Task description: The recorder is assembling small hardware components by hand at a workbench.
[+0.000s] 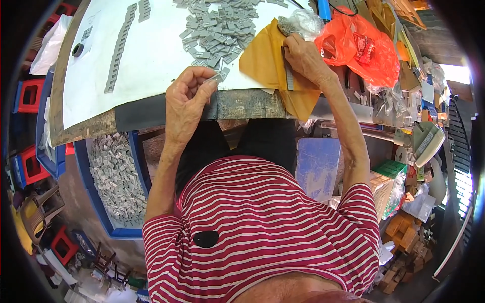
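My left hand [189, 98] pinches a small flat grey metal piece [220, 77] between thumb and fingertips, just above the table's near edge. Beyond it spreads a heap of similar grey pieces [217, 33] on a white sheet [151, 60]. My right hand [305, 58] rests over a folded amber sheet [265, 55], its fingers curled together beside a small mound of tiny grey parts [288, 26]. What those fingertips hold, if anything, is hidden. A narrow dark strip [289, 78] lies on the amber sheet below them.
Grey pieces stand in a long row [118, 53] at the left, near a black ring [77, 49]. A red plastic bag [361, 48] bulges at the right. Below the table's left side, a blue tray [91, 189] holds many grey pieces. Red stools [31, 96] stand farther left.
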{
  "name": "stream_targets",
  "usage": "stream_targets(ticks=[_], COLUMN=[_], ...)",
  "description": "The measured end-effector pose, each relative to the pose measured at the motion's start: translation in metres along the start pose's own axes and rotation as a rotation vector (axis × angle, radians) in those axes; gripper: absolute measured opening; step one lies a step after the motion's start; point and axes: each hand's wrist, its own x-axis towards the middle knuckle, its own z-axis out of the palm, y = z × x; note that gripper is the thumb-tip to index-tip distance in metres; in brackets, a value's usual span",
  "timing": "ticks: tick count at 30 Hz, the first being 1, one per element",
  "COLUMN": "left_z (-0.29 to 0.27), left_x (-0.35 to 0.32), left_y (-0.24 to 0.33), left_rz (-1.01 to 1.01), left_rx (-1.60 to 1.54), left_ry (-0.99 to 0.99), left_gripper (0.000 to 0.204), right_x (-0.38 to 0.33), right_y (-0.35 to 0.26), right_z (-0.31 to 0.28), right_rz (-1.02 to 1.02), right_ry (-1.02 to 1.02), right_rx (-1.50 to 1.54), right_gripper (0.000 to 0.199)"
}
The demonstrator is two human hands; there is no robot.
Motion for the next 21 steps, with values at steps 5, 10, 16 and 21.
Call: stream_targets(ticks=[5,10,16,21], left_z=[0.005,0.014,0.024,0.027], left_x=[0.001,0.005,0.006,0.006], left_y=[-0.004,-0.004,-0.004,-0.004], left_rz=[-0.031,-0.043,-0.077,-0.081], left_rx=[-0.064,-0.08,-0.082,-0.07], left_ry=[-0.021,-0.078,-0.117,-0.112], left_gripper=[0.017,0.021,0.022,0.021], right_x=[-0.001,-0.007,-0.004,-0.004], right_y=[-0.003,-0.022,-0.058,-0.074], right_z=[-0.007,-0.028,-0.064,-0.066], right_rz=[0.006,0.458,0.832,0.837], right_ry=[0.146,0.172,-0.092,-0.165], right_rx=[0.128,0.708,1.753,1.881], right_gripper=[0.01,0.012,0.013,0.013])
